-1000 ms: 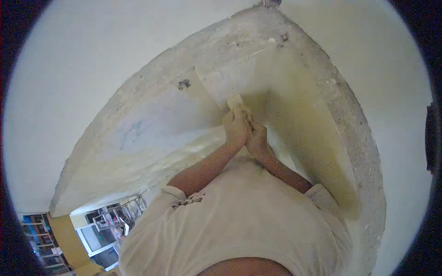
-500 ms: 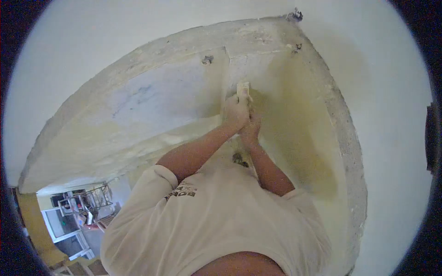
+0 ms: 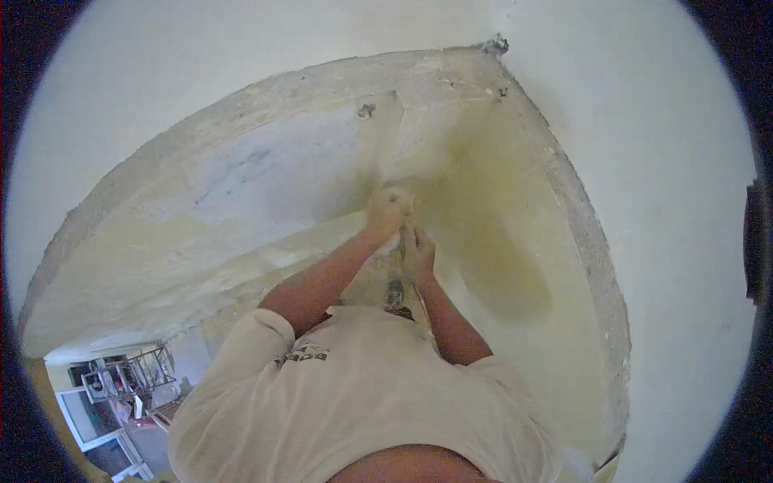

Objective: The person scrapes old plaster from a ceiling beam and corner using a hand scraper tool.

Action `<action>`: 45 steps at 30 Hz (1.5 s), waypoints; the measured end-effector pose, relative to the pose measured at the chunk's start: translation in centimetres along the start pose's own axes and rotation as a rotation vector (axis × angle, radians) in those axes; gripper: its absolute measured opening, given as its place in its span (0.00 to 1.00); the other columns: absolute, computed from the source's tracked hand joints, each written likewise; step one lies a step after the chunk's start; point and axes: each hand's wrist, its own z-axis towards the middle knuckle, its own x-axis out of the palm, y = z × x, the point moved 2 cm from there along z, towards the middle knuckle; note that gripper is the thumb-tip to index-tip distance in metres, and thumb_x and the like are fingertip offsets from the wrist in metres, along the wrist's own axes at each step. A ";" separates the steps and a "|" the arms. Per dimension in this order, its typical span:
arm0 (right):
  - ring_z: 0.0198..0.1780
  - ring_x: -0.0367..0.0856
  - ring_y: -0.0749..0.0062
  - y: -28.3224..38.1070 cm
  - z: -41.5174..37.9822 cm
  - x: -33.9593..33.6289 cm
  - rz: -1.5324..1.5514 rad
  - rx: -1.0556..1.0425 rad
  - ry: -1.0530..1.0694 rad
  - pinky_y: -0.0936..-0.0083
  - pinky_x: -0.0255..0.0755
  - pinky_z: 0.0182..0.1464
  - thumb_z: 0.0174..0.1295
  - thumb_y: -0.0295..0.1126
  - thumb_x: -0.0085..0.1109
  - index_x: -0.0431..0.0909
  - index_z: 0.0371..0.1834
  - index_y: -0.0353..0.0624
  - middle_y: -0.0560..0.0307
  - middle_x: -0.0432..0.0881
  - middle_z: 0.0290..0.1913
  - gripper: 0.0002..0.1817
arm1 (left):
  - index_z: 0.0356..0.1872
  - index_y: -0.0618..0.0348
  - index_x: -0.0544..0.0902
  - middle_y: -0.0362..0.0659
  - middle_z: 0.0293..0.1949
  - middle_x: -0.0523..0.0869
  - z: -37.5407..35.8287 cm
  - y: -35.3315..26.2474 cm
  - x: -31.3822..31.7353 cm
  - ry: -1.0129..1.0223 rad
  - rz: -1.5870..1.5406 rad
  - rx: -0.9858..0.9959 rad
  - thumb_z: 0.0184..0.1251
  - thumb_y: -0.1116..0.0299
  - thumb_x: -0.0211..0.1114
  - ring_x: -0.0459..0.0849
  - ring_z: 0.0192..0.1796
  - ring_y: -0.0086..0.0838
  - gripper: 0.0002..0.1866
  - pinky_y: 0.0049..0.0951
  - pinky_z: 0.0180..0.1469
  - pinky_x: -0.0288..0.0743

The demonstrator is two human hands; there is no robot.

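My left hand point(image 3: 388, 211) is closed round a pale flat tool point(image 3: 411, 206), whose edge shows blurred beside the fingers. Just below and to the right, my right hand point(image 3: 419, 253) is closed near the same tool; what its fingers grip is too small to tell. Both hands are in front of my chest, near the inner corner of a plastered recess point(image 3: 499, 282). A yellowish, stained surface lies to their right and a whitish patch point(image 3: 274, 169) to their left.
A rough bare plaster band point(image 3: 322, 80) borders the recess. Small dark holes point(image 3: 366, 111) mark its upper part. At the lower left are a white-framed door or window point(image 3: 84, 414) and a metal rack point(image 3: 137, 374) with things on it. Smooth pale wall point(image 3: 684, 241) stands at right.
Both hands have come down and slightly left, closer to my chest, with the tool. The tool's end, plain before, is now blurred beside my left hand. The view has shifted slightly.
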 end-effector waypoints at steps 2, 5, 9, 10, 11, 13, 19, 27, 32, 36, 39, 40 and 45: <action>0.27 0.77 0.61 -2.1 -1.2 0.5 -0.238 -0.060 0.033 0.70 0.70 0.32 0.58 0.42 0.48 0.73 0.44 0.37 0.44 0.78 0.27 0.19 | 0.25 0.65 0.78 0.44 0.22 0.80 -0.8 1.3 -1.4 0.036 0.138 -0.069 0.58 0.68 0.51 0.78 0.27 0.26 0.12 0.28 0.29 0.70; 0.22 0.70 0.75 -4.4 -3.3 0.5 -0.204 -0.457 -0.176 0.75 0.65 0.26 0.58 0.43 0.50 0.74 0.30 0.36 0.57 0.73 0.20 0.18 | 0.27 0.65 0.79 0.42 0.25 0.81 -2.9 4.7 -3.4 -0.153 -0.232 -0.237 0.59 0.67 0.52 0.79 0.27 0.25 0.11 0.25 0.31 0.72; 0.25 0.75 0.70 -6.3 -5.7 0.4 0.032 -0.008 -0.057 0.73 0.68 0.29 0.56 0.41 0.52 0.75 0.32 0.37 0.50 0.77 0.23 0.15 | 0.34 0.66 0.79 0.42 0.28 0.81 -4.9 5.0 -5.5 -0.117 -0.188 -0.275 0.60 0.66 0.53 0.79 0.30 0.26 0.12 0.25 0.32 0.73; 0.26 0.76 0.69 -7.3 -5.8 0.5 -0.107 -0.052 -0.062 0.72 0.69 0.29 0.55 0.40 0.53 0.75 0.32 0.37 0.48 0.77 0.24 0.15 | 0.37 0.66 0.78 0.43 0.30 0.81 -5.2 5.8 -5.7 -0.119 -0.230 -0.300 0.60 0.66 0.53 0.79 0.32 0.26 0.13 0.25 0.33 0.74; 0.26 0.77 0.67 -8.3 -6.0 0.6 -0.248 -0.094 -0.064 0.72 0.69 0.29 0.55 0.39 0.54 0.75 0.32 0.37 0.47 0.78 0.25 0.14 | 0.40 0.65 0.77 0.43 0.32 0.81 -5.9 6.6 -5.8 -0.125 -0.274 -0.330 0.60 0.65 0.54 0.79 0.33 0.26 0.13 0.26 0.34 0.74; 0.25 0.77 0.66 -10.2 -5.8 0.6 -0.177 -0.137 -0.057 0.71 0.70 0.29 0.54 0.38 0.55 0.75 0.33 0.37 0.48 0.78 0.25 0.14 | 0.42 0.65 0.76 0.44 0.33 0.81 -7.7 6.4 -5.5 -0.113 -0.220 -0.352 0.61 0.63 0.54 0.79 0.34 0.28 0.15 0.27 0.37 0.73; 0.39 0.75 0.57 -6.8 -7.1 -2.5 0.066 -0.177 0.218 0.67 0.67 0.44 0.49 0.36 0.58 0.73 0.42 0.37 0.48 0.77 0.37 0.18 | 0.38 0.61 0.78 0.43 0.34 0.81 -11.3 4.0 0.3 0.049 -0.213 -0.335 0.61 0.60 0.53 0.78 0.35 0.27 0.14 0.26 0.40 0.72; 0.38 0.77 0.63 -4.1 -8.7 -7.0 -0.087 -0.219 0.472 0.70 0.69 0.42 0.51 0.41 0.59 0.76 0.43 0.41 0.48 0.79 0.37 0.20 | 0.34 0.61 0.80 0.41 0.32 0.81 -15.1 5.9 3.4 0.145 0.101 -0.300 0.62 0.56 0.52 0.77 0.33 0.23 0.17 0.26 0.37 0.71; 0.30 0.75 0.67 -6.9 -8.5 -5.2 0.063 -0.028 0.626 0.71 0.69 0.36 0.54 0.41 0.56 0.78 0.37 0.39 0.52 0.80 0.29 0.16 | 0.34 0.61 0.81 0.40 0.31 0.81 -15.4 1.6 3.3 0.126 0.158 -0.358 0.61 0.55 0.53 0.76 0.33 0.23 0.18 0.27 0.37 0.70; 0.32 0.73 0.59 -4.0 -8.8 -5.6 -0.025 -0.225 0.463 0.68 0.66 0.39 0.51 0.40 0.55 0.77 0.38 0.41 0.51 0.76 0.27 0.17 | 0.38 0.62 0.79 0.37 0.29 0.79 -14.2 2.3 1.1 0.091 0.213 -0.506 0.62 0.58 0.54 0.73 0.31 0.20 0.17 0.23 0.35 0.68; 0.26 0.73 0.59 -3.7 -8.5 -4.0 0.007 -0.103 0.454 0.72 0.67 0.35 0.51 0.40 0.54 0.78 0.32 0.40 0.52 0.75 0.21 0.14 | 0.38 0.62 0.80 0.38 0.28 0.80 -14.4 2.9 -0.4 0.076 0.266 -0.454 0.60 0.58 0.55 0.74 0.29 0.20 0.17 0.24 0.34 0.69; 0.26 0.73 0.59 -3.1 -8.3 -3.8 0.008 -0.098 0.450 0.72 0.67 0.35 0.51 0.40 0.54 0.78 0.32 0.40 0.52 0.75 0.21 0.14 | 0.38 0.63 0.80 0.40 0.27 0.81 -14.1 4.0 -1.1 0.050 0.374 -0.256 0.59 0.59 0.56 0.74 0.29 0.20 0.16 0.24 0.33 0.69; 0.27 0.73 0.75 0.0 -6.7 -1.8 0.012 0.113 0.595 0.76 0.68 0.31 0.57 0.40 0.51 0.76 0.35 0.38 0.56 0.78 0.26 0.15 | 0.33 0.62 0.82 0.43 0.25 0.83 -10.7 0.6 -4.1 0.117 0.353 -0.202 0.56 0.61 0.59 0.77 0.28 0.22 0.13 0.26 0.33 0.70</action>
